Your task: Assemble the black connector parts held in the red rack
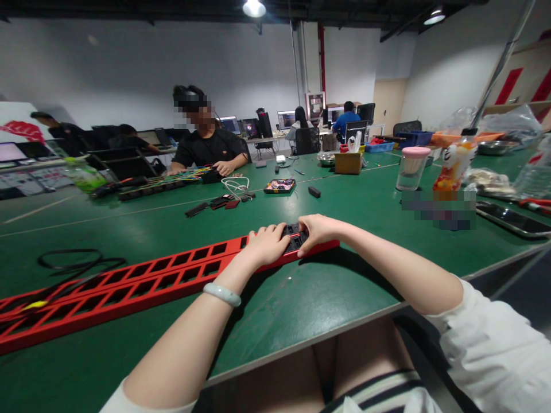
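A long red frame (pixel 172 278) with two rows of square openings lies slanting across the green table. At its right end sits a black block (pixel 294 243) with recessed square slots, partly covered by my fingers. My left hand (pixel 267 245) lies over the frame just left of the block, fingers spread, with the fingertips and thumb at the block's edge. From the right, my right hand (pixel 317 230) curls its thumb and fingers round the block's other side. Whether the block is fully seated in the frame is hidden.
A black cable (pixel 81 261) with a yellow tag lies over the frame's left part. Farther back are dark flat pieces (pixel 221 201), a small tray (pixel 279 186) and a black bar (pixel 314 192). A pink-lidded cup (pixel 411 169), bottle (pixel 455 163) and phone (pixel 512 219) stand right. A co-worker (pixel 209 146) sits opposite.
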A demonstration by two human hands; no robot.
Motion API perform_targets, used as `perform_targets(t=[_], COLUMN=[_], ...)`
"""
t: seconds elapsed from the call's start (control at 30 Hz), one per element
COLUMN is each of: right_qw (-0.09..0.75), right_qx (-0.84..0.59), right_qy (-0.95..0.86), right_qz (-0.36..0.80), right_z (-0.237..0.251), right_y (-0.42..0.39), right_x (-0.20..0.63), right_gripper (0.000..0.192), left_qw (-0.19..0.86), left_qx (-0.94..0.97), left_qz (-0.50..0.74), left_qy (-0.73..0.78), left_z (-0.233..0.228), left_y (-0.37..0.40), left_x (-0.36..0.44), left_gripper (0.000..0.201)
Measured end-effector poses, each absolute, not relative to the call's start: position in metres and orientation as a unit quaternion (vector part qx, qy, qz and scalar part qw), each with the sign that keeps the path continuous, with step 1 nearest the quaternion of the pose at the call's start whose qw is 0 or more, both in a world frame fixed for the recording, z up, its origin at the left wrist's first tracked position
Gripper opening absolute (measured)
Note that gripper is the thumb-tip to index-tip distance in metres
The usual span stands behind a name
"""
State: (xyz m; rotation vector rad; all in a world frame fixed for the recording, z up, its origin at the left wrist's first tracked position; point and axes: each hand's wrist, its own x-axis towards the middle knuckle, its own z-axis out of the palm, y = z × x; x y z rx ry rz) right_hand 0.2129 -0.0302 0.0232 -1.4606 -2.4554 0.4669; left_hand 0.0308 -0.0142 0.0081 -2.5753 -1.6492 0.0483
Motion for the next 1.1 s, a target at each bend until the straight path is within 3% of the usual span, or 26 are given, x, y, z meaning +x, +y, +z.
perform_targets(t=[0.3, 1.1], right_qw=[0.137, 0.143], right_qx=[-0.479, -0.464], right_qy=[-0.846, -0.864], right_qz=[0.189, 0.134], right_z=[0.0217, 0.0219], right_y=[-0.028, -0.0337], right_x=[0.2155, 0.2123], right_gripper=[0.06, 0.053], left_qw=[0.048, 0.049], left_qx=[-0.846, -0.854], left_qz=[0.007, -0.005], left_qy=[-0.531, -0.518], left_z=[0.0046, 0.0015], left_y=[-0.011, -0.0078], left_x=[0.0285, 0.0258], left_gripper=[0.053, 0.052])
